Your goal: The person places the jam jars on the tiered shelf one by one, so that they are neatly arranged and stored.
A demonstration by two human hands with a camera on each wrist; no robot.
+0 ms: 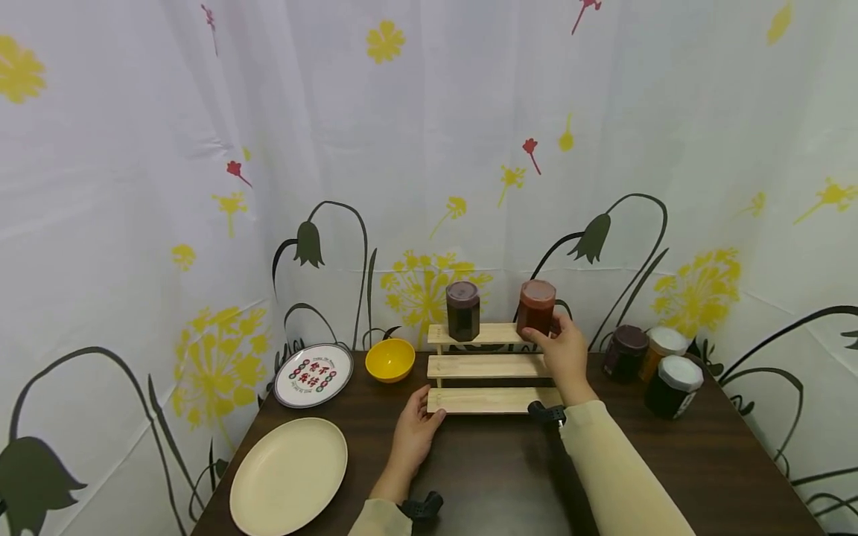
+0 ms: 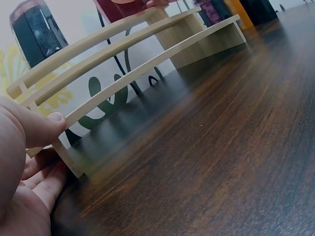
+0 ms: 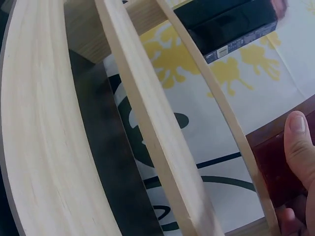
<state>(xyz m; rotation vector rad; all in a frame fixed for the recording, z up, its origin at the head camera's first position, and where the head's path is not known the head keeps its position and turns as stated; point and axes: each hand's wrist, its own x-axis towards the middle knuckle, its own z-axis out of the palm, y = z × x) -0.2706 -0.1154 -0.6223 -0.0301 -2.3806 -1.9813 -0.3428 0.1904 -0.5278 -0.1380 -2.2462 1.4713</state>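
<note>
A three-tier wooden step rack (image 1: 489,402) stands on the dark table. My left hand (image 1: 410,439) grips its lower left end, thumb over the front slat and fingers around the side, as the left wrist view shows. With my right hand (image 1: 568,356) I hold a red jar (image 1: 536,304) by its lower part, at the right end of the top tier. In the right wrist view the thumb lies along the dark red jar (image 3: 275,167), right at the top slat. A dark jar with a purplish lid (image 1: 462,313) sits upright on the left of that tier.
Right of the rack stand a dark purple jar (image 1: 626,353), an orange jar with a white lid (image 1: 660,351) and a dark jar with a white lid (image 1: 673,387). To the left are a yellow bowl (image 1: 390,360), a printed plate (image 1: 313,375) and a large cream plate (image 1: 290,476). A flowered curtain (image 1: 429,149) hangs behind.
</note>
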